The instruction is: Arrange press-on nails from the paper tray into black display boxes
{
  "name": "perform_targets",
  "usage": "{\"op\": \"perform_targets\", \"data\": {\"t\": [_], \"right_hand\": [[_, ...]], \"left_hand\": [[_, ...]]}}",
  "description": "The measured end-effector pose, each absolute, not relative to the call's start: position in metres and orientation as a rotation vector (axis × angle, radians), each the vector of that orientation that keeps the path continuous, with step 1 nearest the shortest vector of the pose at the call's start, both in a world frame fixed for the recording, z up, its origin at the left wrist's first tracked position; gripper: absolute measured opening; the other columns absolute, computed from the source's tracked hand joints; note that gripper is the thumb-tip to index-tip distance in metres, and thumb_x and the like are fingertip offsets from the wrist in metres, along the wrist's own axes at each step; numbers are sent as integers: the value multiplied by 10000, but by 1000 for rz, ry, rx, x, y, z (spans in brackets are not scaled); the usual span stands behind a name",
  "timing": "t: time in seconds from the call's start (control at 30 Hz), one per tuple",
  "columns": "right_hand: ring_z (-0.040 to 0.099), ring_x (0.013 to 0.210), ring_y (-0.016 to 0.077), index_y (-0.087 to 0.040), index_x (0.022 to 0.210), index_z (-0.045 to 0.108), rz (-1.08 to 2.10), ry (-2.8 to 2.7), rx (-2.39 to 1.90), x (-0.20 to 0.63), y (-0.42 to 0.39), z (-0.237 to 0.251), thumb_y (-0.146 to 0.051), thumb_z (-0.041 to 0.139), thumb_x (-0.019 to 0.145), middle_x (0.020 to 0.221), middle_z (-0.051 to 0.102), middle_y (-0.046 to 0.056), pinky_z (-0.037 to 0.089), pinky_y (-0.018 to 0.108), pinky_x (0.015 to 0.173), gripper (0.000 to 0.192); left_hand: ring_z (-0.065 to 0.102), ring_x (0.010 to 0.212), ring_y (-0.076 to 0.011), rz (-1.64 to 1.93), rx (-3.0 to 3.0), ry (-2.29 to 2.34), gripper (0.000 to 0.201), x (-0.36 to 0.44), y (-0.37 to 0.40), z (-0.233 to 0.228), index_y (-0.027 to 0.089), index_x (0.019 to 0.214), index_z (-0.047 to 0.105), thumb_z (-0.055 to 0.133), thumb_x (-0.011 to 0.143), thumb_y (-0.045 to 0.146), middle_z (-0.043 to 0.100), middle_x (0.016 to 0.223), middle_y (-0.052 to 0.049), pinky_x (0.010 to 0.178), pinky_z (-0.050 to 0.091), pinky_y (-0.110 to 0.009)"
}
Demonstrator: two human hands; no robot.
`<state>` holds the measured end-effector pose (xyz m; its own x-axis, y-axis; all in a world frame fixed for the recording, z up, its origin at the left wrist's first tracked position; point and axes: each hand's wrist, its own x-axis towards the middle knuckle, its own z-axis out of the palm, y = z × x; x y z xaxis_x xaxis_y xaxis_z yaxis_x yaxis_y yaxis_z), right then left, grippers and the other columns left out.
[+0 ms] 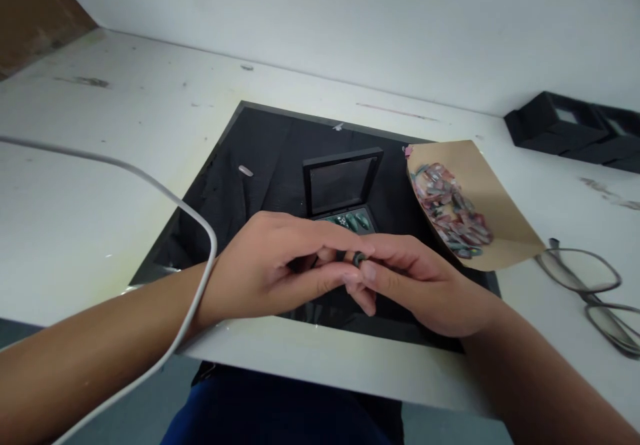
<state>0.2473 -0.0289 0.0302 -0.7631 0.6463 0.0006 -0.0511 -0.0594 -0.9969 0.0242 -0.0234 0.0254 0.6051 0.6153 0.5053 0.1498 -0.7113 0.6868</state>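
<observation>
My left hand (295, 258) and my right hand (420, 275) meet at the fingertips above the front of a black mat (210, 185). Pinched between them is a small dark green press-on nail (359, 258), mostly covered by the fingers. Both hands are closed, thumbs and fingers pressed together. Just behind them stands a black case (343, 158) with its windowed lid raised. Several green press-on nails (355, 220) lie in its grey base, some marked with white; my hands hide the lower part of the case.
On the right, a brown paper tray (495, 211) holds a heap of reddish and green nails (450, 208). Eyeglasses (583, 271) lie beside it. Black boxes (555, 121) stand against the wall. A pale nail (245, 171) rests on the mat. A white cable (207, 231) crosses my left forearm.
</observation>
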Motion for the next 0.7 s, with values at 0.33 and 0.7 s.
{"op": "perform_targets", "data": {"t": [0.33,0.7], "right_hand": [[508,691,82,-139,786,621,1868,-1751,-662,247,-31,34,-298,529,1041,728,562,-8,414,221,649,314],[462,668,93,-159,759,631,1926,-1635,-742,248,-36,44,-335,564,1019,723,535,-16,362,249,595,321]], "left_hand": [[688,603,-99,1083,2073,521,165,30,-24,29,162,1056,728,753,896,196,761,736,-10,581,552,-176],[730,685,-91,1146,1892,445,193,33,-28,28,138,1057,718,770,872,135,800,852,-34,615,572,-145]]}}
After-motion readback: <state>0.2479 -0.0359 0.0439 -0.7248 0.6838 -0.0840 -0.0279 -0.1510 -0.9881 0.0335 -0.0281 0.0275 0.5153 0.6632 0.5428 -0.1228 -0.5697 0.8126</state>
